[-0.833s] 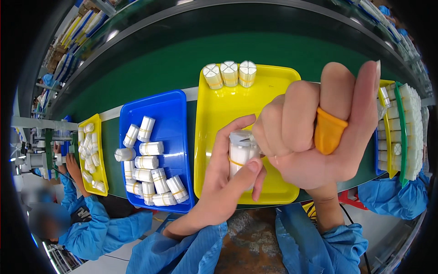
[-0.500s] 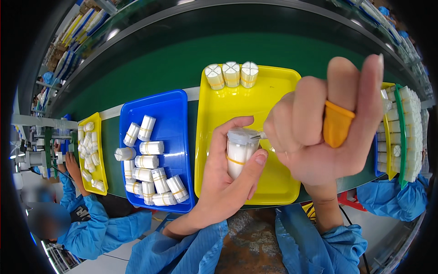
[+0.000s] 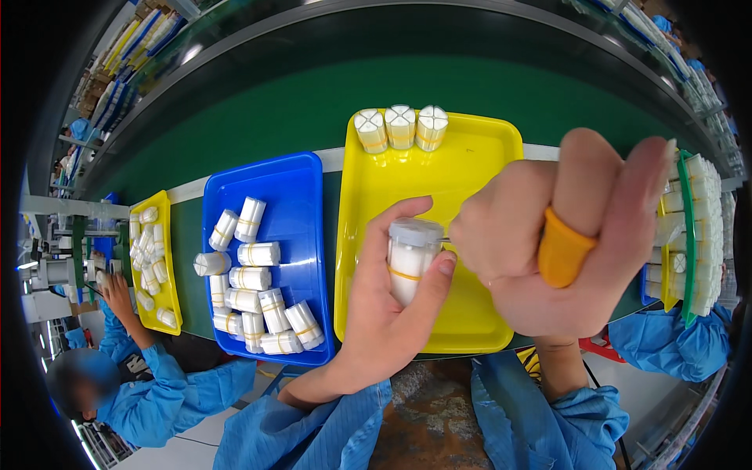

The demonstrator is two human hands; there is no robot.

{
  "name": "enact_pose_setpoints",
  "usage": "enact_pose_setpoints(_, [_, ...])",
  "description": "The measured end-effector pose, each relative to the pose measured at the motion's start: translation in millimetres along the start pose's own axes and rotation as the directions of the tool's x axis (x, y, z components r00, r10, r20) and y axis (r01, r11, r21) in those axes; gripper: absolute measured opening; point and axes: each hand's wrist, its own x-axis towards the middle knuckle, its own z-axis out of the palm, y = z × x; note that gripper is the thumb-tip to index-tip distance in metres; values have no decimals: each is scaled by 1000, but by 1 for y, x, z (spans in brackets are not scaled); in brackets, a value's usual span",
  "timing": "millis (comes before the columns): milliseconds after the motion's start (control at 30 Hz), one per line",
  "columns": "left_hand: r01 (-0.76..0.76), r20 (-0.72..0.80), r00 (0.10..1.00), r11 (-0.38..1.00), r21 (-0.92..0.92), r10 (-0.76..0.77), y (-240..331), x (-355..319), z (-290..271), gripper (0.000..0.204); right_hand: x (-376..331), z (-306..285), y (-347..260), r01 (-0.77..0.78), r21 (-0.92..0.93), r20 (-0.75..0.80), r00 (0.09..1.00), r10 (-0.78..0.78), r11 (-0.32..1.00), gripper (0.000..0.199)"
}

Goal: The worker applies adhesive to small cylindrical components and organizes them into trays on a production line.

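Note:
In my left hand (image 3: 384, 313) is an upright clear cylinder (image 3: 413, 262) with white pieces inside, a yellow band round it and a greyish translucent cap on top. My fingers and thumb wrap its sides. My right hand (image 3: 540, 243) is closed in a fist just right of the cap. From it a thin metal tool (image 3: 446, 240) pokes out toward the cap's edge; its other end is hidden, so its kind does not show. An orange finger cot (image 3: 565, 249) covers one right finger. Both hands are above a yellow tray (image 3: 462, 338), where three banded cylinders (image 3: 400, 128) stand at the far edge.
Left of the yellow tray, a blue tray (image 3: 301, 211) holds several banded white cylinders lying down. Farther left are a smaller yellow tray (image 3: 174, 305) and a co-worker's hand (image 3: 117, 298). At right stand stacked white cylinders (image 3: 705, 235) with a green divider (image 3: 691, 235).
My right hand has shifted slightly down and right, and the tool tip has gone from over the cap to its side edge. The left hand still holds the cylinder.

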Motion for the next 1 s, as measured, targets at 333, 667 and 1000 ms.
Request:
enact_pose_setpoints(333, [-60, -89, 994, 997, 50, 65, 7, 4, -4, 48, 3, -8, 1, 29, -94, 48, 999, -25, 995, 46])
enact_pose_setpoints(667, [-73, -51, 996, 996, 53, 75, 5, 5, -3, 48, 4, -8, 10, 46, 17, -112, 993, -43, 999, 48])
enact_pose_setpoints(1000, [-58, -32, 998, 998, 39, 59, 3, 6, -2, 49, 3, -7, 10, 61, -9, 24, 998, -61, 998, 48])
